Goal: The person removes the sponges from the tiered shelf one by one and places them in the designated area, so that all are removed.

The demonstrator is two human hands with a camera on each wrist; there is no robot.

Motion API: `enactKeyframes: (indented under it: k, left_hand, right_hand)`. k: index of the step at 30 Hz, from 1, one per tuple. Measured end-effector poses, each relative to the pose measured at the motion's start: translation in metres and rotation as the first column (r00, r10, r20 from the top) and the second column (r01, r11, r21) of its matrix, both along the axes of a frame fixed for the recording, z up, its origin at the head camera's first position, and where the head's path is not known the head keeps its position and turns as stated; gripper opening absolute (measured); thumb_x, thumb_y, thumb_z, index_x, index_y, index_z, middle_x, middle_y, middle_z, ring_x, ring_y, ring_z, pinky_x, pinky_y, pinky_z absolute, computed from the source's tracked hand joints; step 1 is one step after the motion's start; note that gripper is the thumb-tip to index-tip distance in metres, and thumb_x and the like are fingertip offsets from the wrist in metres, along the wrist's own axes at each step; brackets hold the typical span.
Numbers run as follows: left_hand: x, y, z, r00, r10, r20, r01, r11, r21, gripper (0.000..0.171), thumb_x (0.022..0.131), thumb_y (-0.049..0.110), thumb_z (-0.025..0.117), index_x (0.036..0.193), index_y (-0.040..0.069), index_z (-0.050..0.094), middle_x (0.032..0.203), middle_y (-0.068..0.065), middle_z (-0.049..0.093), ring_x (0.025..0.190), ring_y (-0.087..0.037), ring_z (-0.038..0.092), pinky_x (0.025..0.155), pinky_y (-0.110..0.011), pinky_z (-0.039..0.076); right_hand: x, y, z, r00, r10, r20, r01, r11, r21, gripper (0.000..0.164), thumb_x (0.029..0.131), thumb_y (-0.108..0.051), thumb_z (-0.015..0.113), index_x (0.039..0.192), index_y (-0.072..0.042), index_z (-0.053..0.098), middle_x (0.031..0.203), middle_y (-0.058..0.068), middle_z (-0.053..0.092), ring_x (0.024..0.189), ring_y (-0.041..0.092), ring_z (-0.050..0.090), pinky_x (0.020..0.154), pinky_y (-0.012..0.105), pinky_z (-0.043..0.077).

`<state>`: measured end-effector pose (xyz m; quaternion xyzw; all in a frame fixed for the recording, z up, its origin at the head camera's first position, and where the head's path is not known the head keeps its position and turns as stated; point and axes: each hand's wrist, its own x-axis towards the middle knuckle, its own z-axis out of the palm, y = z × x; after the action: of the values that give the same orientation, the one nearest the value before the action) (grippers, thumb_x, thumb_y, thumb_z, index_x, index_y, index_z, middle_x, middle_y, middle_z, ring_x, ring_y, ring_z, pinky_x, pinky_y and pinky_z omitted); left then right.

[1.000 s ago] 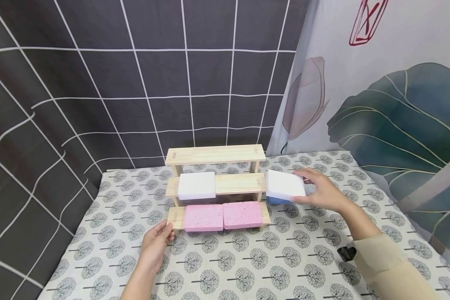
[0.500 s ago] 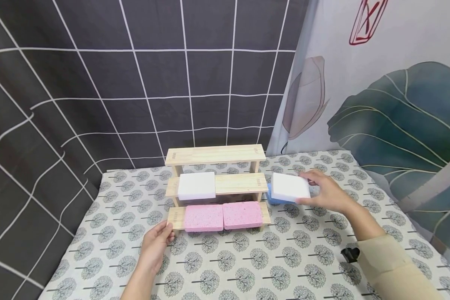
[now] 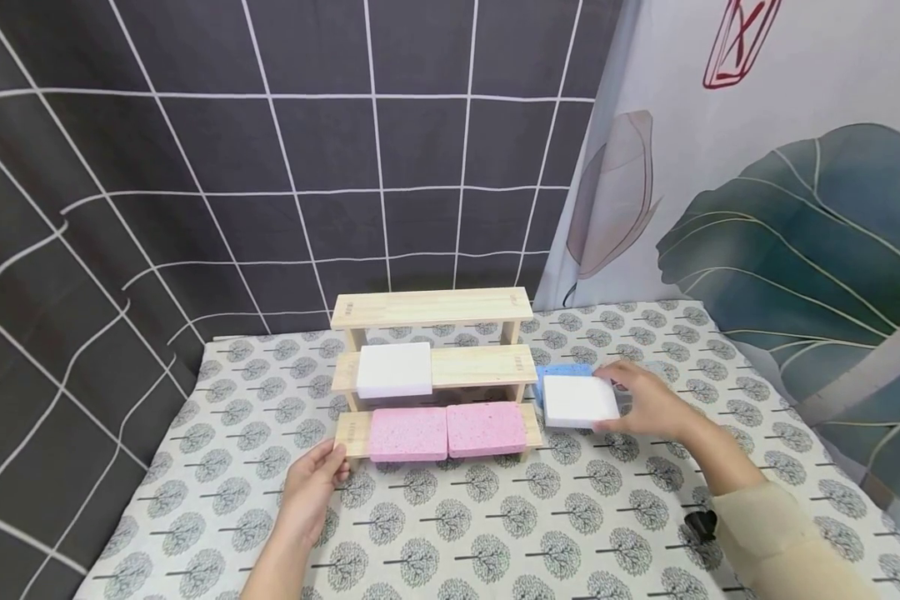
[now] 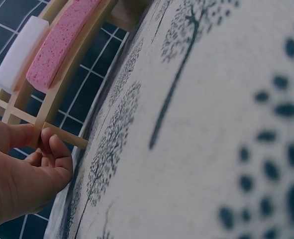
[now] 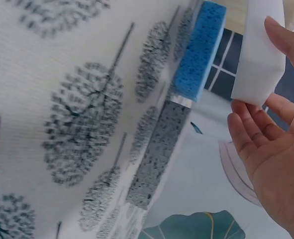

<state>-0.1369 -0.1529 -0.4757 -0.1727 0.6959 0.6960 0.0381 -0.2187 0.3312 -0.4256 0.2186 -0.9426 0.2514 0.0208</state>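
My right hand [image 3: 645,404] grips a white sponge [image 3: 580,400] by its right side, just off the right end of a three-step wooden rack [image 3: 480,364]. Partly covered by it in the head view is a blue sponge [image 3: 566,369]; the right wrist view has the white sponge held apart from the blue sponge [image 5: 201,50]. With thumb and fingers, my left hand [image 3: 313,492] pinches the left end of the lowest step. Two pink sponges [image 3: 408,433] lie side by side on that step. A second white sponge [image 3: 394,369] sits on the left of the middle step.
A grey sponge [image 5: 159,154] lies beside the blue one on the tree-print tablecloth [image 3: 487,533]. Behind the rack hangs a dark checked curtain [image 3: 420,150], with a leaf-print curtain [image 3: 787,233] on the right.
My right hand has carried the white sponge right, away from the middle step, then down toward me. More of the blue sponge now shows. My left hand stays on the rack.
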Motion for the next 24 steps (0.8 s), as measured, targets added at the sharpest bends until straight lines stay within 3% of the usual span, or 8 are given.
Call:
enactKeyframes:
  k: [15, 24]
  left_hand:
    - [0.0, 0.0, 0.0, 1.0, 0.006, -0.001, -0.006, 1.0, 0.004, 0.052, 0.107, 0.017, 0.051, 0.146, -0.014, 0.037, 0.113, -0.01, 0.058, 0.096, -0.014, 0.056, 0.081, -0.018, 0.055]
    - [0.001, 0.001, 0.0, 1.0, 0.011, 0.001, -0.011, 1.0, 0.003, 0.049, 0.106, 0.013, 0.051, 0.145, -0.014, 0.038, 0.113, -0.011, 0.058, 0.096, -0.014, 0.056, 0.081, -0.018, 0.055]
  right_hand:
    - [0.009, 0.001, -0.012, 0.996, 0.017, 0.09, -0.019, 1.0, 0.025, 0.082, 0.061, -0.036, 0.097, 0.127, -0.001, 0.064, 0.123, 0.015, 0.063, 0.11, 0.037, 0.06, 0.094, 0.064, 0.05]
    - [0.012, 0.005, -0.02, 0.995, 0.031, 0.093, -0.036, 0.998, 0.054, 0.085, 0.061, -0.039, 0.096, 0.128, 0.001, 0.063, 0.124, 0.018, 0.063, 0.115, 0.043, 0.059, 0.1, 0.067, 0.045]
